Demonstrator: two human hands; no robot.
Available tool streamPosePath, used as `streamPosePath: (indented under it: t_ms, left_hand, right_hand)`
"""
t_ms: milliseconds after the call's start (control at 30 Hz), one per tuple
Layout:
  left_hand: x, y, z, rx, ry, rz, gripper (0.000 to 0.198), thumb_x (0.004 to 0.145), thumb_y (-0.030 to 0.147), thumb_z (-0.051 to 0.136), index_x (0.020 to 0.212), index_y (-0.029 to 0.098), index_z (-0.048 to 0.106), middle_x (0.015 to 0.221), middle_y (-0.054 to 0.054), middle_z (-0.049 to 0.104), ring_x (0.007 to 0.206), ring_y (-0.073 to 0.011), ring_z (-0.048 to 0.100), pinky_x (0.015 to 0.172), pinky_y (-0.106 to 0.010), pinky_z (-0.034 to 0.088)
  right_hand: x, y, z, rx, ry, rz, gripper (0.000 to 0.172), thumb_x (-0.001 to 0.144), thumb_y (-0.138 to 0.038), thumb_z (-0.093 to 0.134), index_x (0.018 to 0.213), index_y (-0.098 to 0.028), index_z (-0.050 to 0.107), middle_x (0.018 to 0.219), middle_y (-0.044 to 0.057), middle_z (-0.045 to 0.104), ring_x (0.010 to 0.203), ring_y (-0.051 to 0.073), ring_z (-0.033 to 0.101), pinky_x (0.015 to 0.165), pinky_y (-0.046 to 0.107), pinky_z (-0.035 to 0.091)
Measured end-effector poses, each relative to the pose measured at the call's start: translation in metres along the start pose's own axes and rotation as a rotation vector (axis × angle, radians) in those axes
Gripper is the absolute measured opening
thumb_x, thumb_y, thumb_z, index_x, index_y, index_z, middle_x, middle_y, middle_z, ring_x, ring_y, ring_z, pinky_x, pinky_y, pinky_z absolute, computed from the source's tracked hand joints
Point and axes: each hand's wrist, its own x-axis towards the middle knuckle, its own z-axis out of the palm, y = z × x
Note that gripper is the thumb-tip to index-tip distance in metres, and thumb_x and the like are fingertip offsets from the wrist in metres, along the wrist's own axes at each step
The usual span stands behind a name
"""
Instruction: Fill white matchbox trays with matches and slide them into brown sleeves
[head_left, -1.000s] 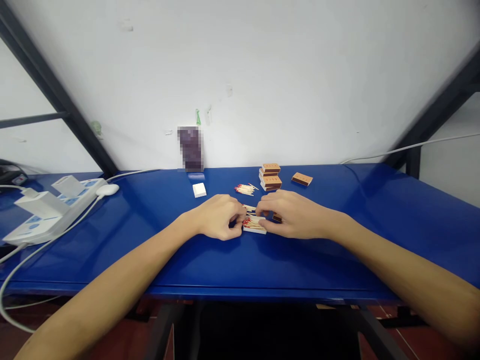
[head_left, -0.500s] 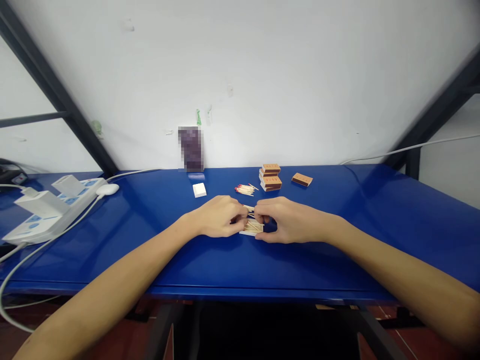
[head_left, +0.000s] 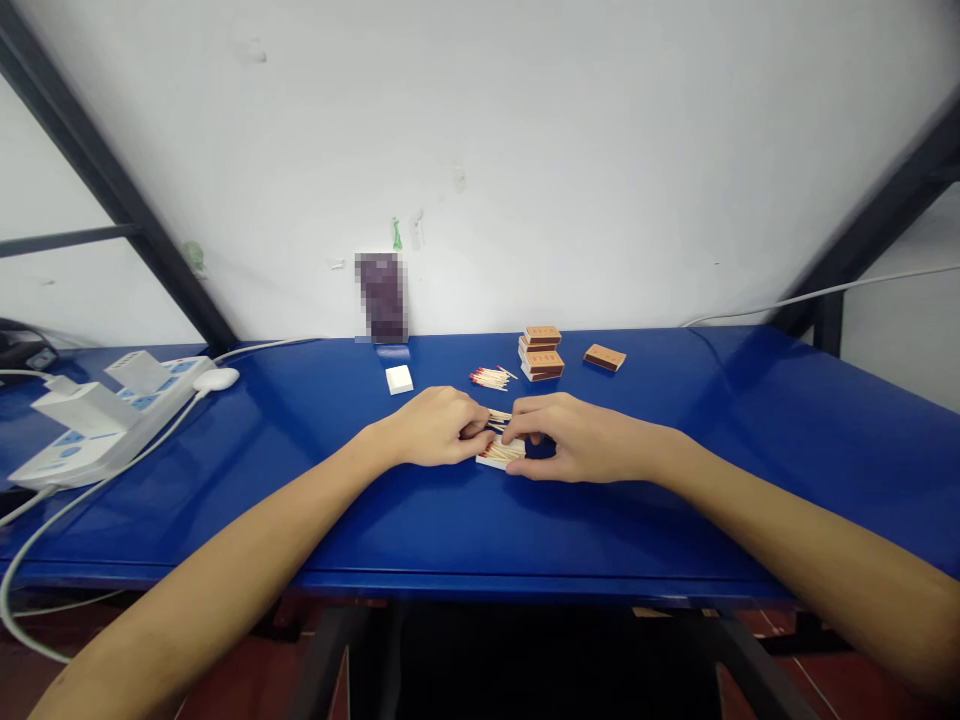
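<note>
A white matchbox tray lies on the blue table, filled with wooden matches, some with red heads. At its right end my right hand grips it, thumb along the near wall and forefinger bent over the far side. My left hand is curled at the tray's left end, thumb tip over the matches; what its fingers pinch is hidden. Just behind the tray, between both hands, lie more loose matches.
Farther back are a pile of red-headed matches, stacked matchboxes, a separate matchbox and a white square piece. A power strip with plugs and cables lies left. A white wall bounds the table behind.
The tray has shifted slightly left and away from me, and more red match heads show at its left end. My right fingertips have moved left over the tray; the left hand rose slightly.
</note>
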Motion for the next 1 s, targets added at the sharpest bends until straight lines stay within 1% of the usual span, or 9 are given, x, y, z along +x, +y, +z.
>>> streamPosePath:
  t_ms: [100, 200, 333, 467, 633, 700, 800, 900, 1000]
  left_hand:
    - [-0.001, -0.001, -0.001, 0.003, 0.004, 0.005, 0.032, 0.088, 0.029, 0.052, 0.059, 0.017, 0.043, 0.055, 0.002, 0.049, 0.053, -0.0107, 0.041, 0.057, -0.027, 0.03]
    - [-0.002, -0.002, -0.002, 0.014, 0.005, -0.003, 0.031, 0.087, 0.029, 0.053, 0.059, 0.017, 0.045, 0.056, 0.002, 0.05, 0.053, -0.0109, 0.042, 0.056, -0.027, 0.029]
    - [-0.001, -0.002, -0.001, 0.005, -0.002, -0.002, 0.032, 0.087, 0.029, 0.052, 0.059, 0.017, 0.046, 0.055, 0.001, 0.051, 0.053, -0.0111, 0.043, 0.056, -0.027, 0.029]
    - [0.0, -0.001, 0.0, 0.0, -0.01, -0.002, 0.032, 0.087, 0.028, 0.053, 0.059, 0.017, 0.046, 0.055, 0.002, 0.052, 0.053, -0.0109, 0.043, 0.057, -0.027, 0.03]
    - [-0.001, -0.001, 0.001, 0.027, -0.01, 0.017, 0.034, 0.09, 0.03, 0.052, 0.059, 0.016, 0.049, 0.056, 0.001, 0.053, 0.053, -0.0113, 0.045, 0.057, -0.027, 0.031]
    - [-0.001, -0.003, 0.001, 0.067, 0.003, 0.01, 0.036, 0.094, 0.031, 0.046, 0.063, 0.016, 0.053, 0.059, 0.0, 0.055, 0.056, -0.0126, 0.048, 0.058, -0.028, 0.032]
    - [-0.001, -0.011, 0.001, 0.147, 0.07, -0.053, 0.038, 0.1, 0.03, 0.036, 0.074, 0.016, 0.06, 0.069, -0.004, 0.061, 0.066, -0.016, 0.055, 0.062, -0.028, 0.035]
    - [-0.001, -0.018, 0.001, 0.184, 0.108, -0.113, 0.029, 0.098, 0.027, 0.039, 0.086, 0.017, 0.063, 0.081, -0.005, 0.066, 0.077, -0.0187, 0.059, 0.067, -0.029, 0.039]
    - [-0.003, -0.02, 0.002, 0.177, 0.086, -0.152, 0.024, 0.094, 0.03, 0.047, 0.1, 0.018, 0.066, 0.085, -0.005, 0.066, 0.083, -0.0208, 0.059, 0.07, -0.031, 0.041]
  right_hand:
    - [-0.001, 0.001, -0.001, 0.01, 0.014, 0.008, 0.012, 0.091, -0.022, 0.055, 0.088, -0.017, 0.066, 0.08, 0.003, 0.061, 0.065, 0.014, 0.052, 0.061, 0.028, 0.037]
    - [-0.001, 0.002, 0.0, -0.004, 0.005, 0.009, 0.01, 0.085, -0.013, 0.054, 0.085, -0.018, 0.063, 0.078, 0.002, 0.061, 0.064, 0.014, 0.051, 0.06, 0.028, 0.036]
    - [0.0, 0.004, 0.003, 0.018, -0.001, 0.015, 0.013, 0.087, -0.014, 0.051, 0.08, -0.018, 0.061, 0.075, 0.001, 0.061, 0.062, 0.013, 0.051, 0.059, 0.028, 0.035]
    - [0.002, 0.005, 0.006, 0.037, 0.025, 0.021, 0.015, 0.089, -0.015, 0.05, 0.08, -0.018, 0.061, 0.076, 0.002, 0.062, 0.063, 0.014, 0.052, 0.058, 0.028, 0.035]
    - [0.004, 0.004, 0.01, 0.065, 0.076, 0.079, 0.014, 0.089, -0.019, 0.053, 0.078, -0.018, 0.061, 0.068, 0.0, 0.06, 0.059, 0.012, 0.051, 0.056, 0.026, 0.035]
    - [0.005, 0.004, 0.011, 0.078, 0.107, 0.103, 0.015, 0.092, -0.023, 0.052, 0.08, -0.018, 0.061, 0.067, 0.0, 0.061, 0.059, 0.013, 0.052, 0.056, 0.026, 0.036]
    - [0.006, 0.008, 0.013, 0.044, 0.184, 0.125, 0.017, 0.095, -0.022, 0.048, 0.09, -0.017, 0.064, 0.074, 0.002, 0.064, 0.063, 0.014, 0.055, 0.06, 0.027, 0.039]
    - [0.007, 0.015, 0.015, -0.042, 0.244, 0.16, 0.017, 0.092, -0.018, 0.049, 0.099, -0.017, 0.065, 0.086, 0.006, 0.067, 0.075, 0.017, 0.06, 0.069, 0.03, 0.044]
    - [0.006, 0.021, 0.017, -0.117, 0.241, 0.207, 0.022, 0.09, -0.018, 0.052, 0.107, -0.016, 0.065, 0.097, 0.009, 0.067, 0.087, 0.022, 0.062, 0.076, 0.034, 0.046]
